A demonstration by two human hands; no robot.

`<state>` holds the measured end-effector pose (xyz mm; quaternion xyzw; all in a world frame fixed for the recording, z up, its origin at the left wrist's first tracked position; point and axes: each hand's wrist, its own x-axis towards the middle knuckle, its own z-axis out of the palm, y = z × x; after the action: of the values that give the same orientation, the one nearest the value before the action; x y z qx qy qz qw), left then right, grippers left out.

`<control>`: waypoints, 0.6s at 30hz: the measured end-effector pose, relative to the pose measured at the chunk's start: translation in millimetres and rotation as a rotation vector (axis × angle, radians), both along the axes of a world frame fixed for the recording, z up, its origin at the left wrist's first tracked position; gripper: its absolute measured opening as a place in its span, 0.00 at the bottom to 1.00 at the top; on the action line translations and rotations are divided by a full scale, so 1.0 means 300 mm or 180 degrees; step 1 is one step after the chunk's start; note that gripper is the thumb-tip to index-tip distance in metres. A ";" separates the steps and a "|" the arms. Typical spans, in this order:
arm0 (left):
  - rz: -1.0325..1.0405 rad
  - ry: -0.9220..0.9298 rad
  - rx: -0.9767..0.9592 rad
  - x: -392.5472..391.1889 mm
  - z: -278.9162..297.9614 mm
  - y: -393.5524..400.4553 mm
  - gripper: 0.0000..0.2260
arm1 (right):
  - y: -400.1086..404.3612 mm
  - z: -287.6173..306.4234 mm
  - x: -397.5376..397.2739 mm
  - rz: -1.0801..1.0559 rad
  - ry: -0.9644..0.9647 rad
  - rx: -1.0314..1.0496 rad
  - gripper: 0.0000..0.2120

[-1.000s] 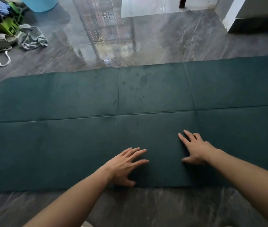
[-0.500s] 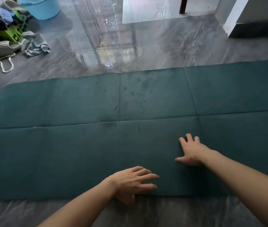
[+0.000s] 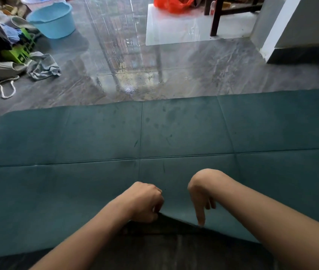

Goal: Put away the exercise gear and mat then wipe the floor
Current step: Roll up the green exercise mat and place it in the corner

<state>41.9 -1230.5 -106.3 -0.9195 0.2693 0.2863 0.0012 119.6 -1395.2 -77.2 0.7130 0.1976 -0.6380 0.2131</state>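
Under my bare hands lies the dark teal, matte foam exercise mat (image 3: 174,131), crossed by thin darker fold lines that cut it into rectangular panels, with a few darker smudges and short scratch marks near its middle. The glossy floor of dark grey tiles (image 3: 213,71) carries pale marbled veining and a whitish-yellow glare patch. At the far left stands a light blue round plastic basin (image 3: 52,20). Beside it a crumpled pale grey-blue cloth (image 3: 43,67) lies near a bright green box with black lettering (image 3: 24,50) and a white looped cord (image 3: 6,89). Further back sits a vivid orange-red plastic bag (image 3: 172,3) next to a dark brown wooden furniture leg (image 3: 216,18).
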 end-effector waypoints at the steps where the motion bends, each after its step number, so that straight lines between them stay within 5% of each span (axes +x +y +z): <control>1: 0.0100 0.0012 0.0009 0.014 0.010 0.008 0.10 | 0.007 0.000 0.000 0.0034 -0.0013 -0.0031 0.30; 6: 0.0516 -0.0242 0.0098 0.103 0.061 0.011 0.09 | 0.006 0.026 0.036 -0.0023 -0.0236 0.0067 0.24; 11: 0.0894 -0.0862 0.0273 0.225 0.117 -0.032 0.08 | -0.019 0.090 0.123 -0.0211 -0.1735 0.0640 0.14; 15: 0.0860 -0.1150 0.0149 0.385 0.186 -0.030 0.09 | -0.007 0.144 0.218 -0.0525 -0.2070 0.0556 0.08; 18: 0.0973 -0.1587 0.0077 0.527 0.253 -0.023 0.09 | 0.022 0.202 0.317 -0.0608 -0.2657 0.0745 0.13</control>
<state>200.0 -1237.3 -30.3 -0.9913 0.1156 0.0516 0.0351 214.7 -1388.5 -16.6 0.9440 0.0987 -0.2856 0.1326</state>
